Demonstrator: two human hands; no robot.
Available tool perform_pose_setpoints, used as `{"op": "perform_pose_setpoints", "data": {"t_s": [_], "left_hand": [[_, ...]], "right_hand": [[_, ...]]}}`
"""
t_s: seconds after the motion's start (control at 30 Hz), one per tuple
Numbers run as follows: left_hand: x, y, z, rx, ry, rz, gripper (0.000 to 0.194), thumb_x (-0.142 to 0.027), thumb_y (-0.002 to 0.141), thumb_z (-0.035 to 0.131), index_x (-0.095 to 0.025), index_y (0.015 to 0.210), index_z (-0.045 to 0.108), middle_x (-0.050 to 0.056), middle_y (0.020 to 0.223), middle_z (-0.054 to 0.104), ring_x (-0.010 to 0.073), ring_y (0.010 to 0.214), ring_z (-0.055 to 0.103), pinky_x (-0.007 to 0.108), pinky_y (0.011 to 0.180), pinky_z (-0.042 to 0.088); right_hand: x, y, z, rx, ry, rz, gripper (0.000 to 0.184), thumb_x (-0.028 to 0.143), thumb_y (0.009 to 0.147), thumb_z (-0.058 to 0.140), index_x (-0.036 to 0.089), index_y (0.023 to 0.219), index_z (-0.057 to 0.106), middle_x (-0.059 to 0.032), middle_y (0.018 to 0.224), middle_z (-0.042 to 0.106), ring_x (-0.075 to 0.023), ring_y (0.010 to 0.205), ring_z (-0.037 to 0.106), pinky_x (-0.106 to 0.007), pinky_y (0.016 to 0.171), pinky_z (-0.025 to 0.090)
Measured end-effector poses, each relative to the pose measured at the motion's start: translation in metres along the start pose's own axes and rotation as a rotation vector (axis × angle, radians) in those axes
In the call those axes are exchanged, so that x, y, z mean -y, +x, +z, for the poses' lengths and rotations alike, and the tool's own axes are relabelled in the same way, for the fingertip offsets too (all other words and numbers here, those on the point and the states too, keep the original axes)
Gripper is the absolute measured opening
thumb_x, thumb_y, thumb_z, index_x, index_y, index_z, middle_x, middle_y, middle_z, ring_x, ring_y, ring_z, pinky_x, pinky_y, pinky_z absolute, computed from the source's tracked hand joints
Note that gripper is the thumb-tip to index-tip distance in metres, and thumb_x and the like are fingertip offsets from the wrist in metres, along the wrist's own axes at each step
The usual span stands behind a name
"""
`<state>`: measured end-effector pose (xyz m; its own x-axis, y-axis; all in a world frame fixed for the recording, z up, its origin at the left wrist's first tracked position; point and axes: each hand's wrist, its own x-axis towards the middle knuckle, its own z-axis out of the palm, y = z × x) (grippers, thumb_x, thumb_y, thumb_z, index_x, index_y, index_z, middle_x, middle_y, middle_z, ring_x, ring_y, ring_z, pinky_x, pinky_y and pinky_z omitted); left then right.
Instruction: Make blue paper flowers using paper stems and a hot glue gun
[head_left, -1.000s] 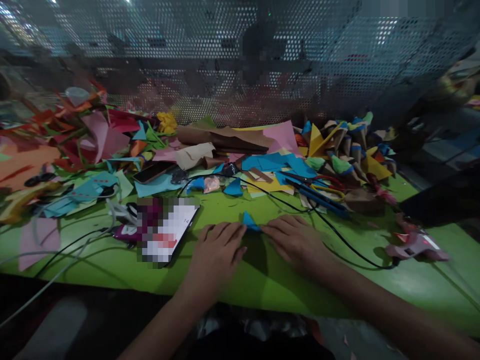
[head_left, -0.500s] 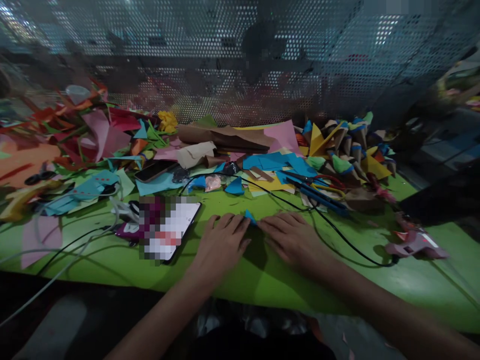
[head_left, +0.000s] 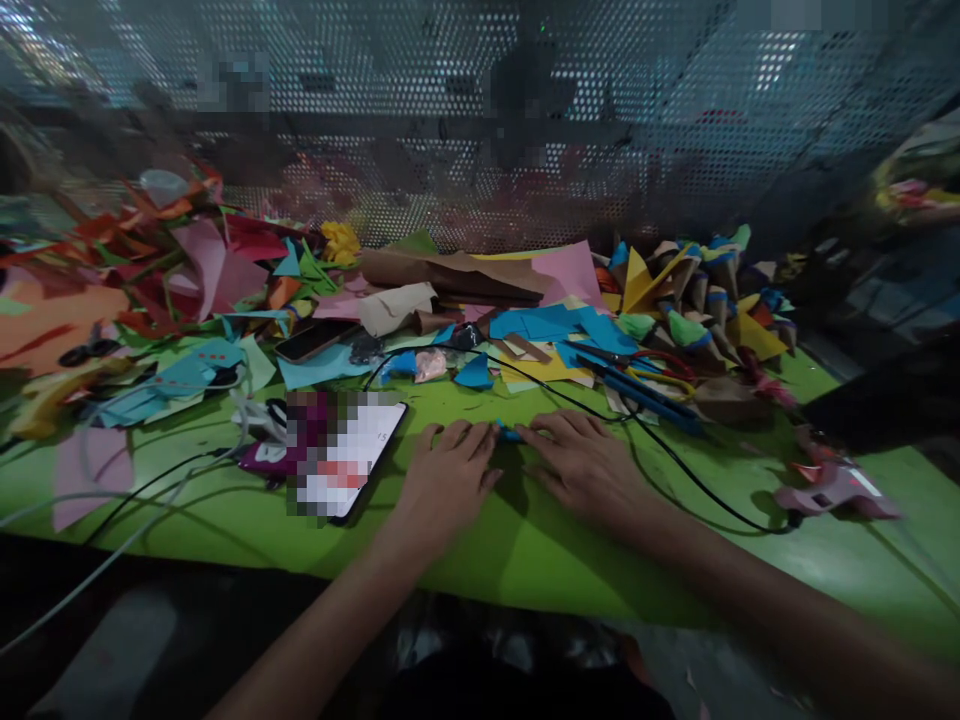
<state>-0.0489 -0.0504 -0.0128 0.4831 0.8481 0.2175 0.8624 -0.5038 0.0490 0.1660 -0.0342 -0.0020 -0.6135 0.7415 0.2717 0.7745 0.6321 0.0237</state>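
Note:
A small piece of blue paper lies on the green table between my two hands, mostly hidden by fingertips. My left hand presses its left end with closed, bent fingers, palm down. At the other end, the fingers of my right hand are closed over the paper's edge. Just beyond the hands is another folded blue paper piece. To the left of my left hand lies a phone with a lit screen.
Colored paper scraps heap up at the back left, and paper cones at the back right. A blue-handled tool and a black cable lie beyond my hands. A pink glue gun rests at right.
The blue paper stood up as a small peak between my fingers; it now looks lower and flatter. My right fingertips have shifted slightly left and up over it.

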Motion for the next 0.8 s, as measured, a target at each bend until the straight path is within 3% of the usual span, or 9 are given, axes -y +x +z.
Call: {"op": "perform_pose_setpoints", "data": {"t_s": [0.13,0.3,0.57,0.8], "left_hand": [[0.003,0.011,0.0,-0.001,0.014,-0.003,0.038,-0.033,0.099,0.047,-0.021,0.134,0.054,0.006,0.134,0.064,0.0264,0.124,0.052,0.048,0.103,0.037],[0.006,0.019,-0.002,-0.008,0.011,0.005,0.038,-0.036,0.098,0.047,-0.022,0.133,0.053,0.005,0.133,0.064,0.0266,0.123,0.052,0.05,0.102,0.037],[0.0,0.013,0.003,-0.055,-0.031,0.032,0.044,-0.042,0.101,0.039,-0.021,0.137,0.051,0.006,0.138,0.061,0.0255,0.127,0.05,0.049,0.107,0.034],[-0.001,0.019,-0.001,-0.001,-0.05,0.012,0.043,-0.038,0.1,0.042,-0.02,0.138,0.051,0.006,0.136,0.062,0.026,0.126,0.052,0.051,0.108,0.034]], "right_hand": [[-0.001,0.0,0.001,0.01,-0.025,0.027,0.04,0.033,0.093,0.06,0.021,0.131,0.06,-0.0102,0.112,0.068,-0.0277,0.103,0.057,-0.041,0.09,0.039],[0.0,-0.004,0.002,-0.004,0.0,-0.025,0.043,0.034,0.094,0.059,0.017,0.134,0.057,-0.0099,0.125,0.067,-0.0273,0.111,0.056,-0.042,0.097,0.036],[0.001,0.0,-0.001,0.042,0.023,0.008,0.044,0.034,0.092,0.061,0.015,0.132,0.058,-0.0108,0.125,0.067,-0.0283,0.109,0.059,-0.043,0.096,0.04],[-0.003,0.007,0.0,0.058,0.033,0.018,0.046,0.039,0.093,0.06,0.014,0.132,0.057,-0.0121,0.126,0.066,-0.0304,0.113,0.058,-0.047,0.097,0.042]]}}
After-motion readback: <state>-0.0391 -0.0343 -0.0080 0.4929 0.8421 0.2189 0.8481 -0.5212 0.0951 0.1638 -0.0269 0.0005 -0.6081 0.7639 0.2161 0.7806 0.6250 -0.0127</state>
